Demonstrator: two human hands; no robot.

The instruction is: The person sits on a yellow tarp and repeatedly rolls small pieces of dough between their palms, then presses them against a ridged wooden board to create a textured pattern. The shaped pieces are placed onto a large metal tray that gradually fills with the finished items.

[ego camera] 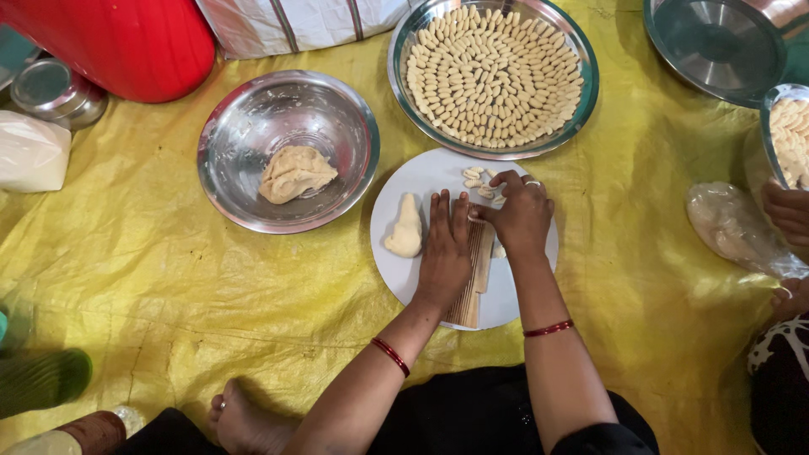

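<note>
My left hand [445, 248] lies flat, fingers together, on a ridged wooden board [474, 286] that rests on a round white plate [413, 286]. My right hand [521, 215] hovers at the board's upper end, fingertips pinched at a small dough piece next to a few shaped pieces [479, 181]. A pale dough lump [406, 229] lies on the plate left of my left hand. A steel tray [403, 50] above the plate holds several rows of shaped dough pieces. A steel bowl [244, 118] to the left holds a larger dough mass [294, 173].
A yellow sheet [152, 270] covers the floor. A red container [126, 42], a steel lid [50, 88] and a white bag [32, 153] sit at the upper left. Another person's hand [788, 211], a plastic bag [733, 229] and steel bowls [716, 42] are at the right.
</note>
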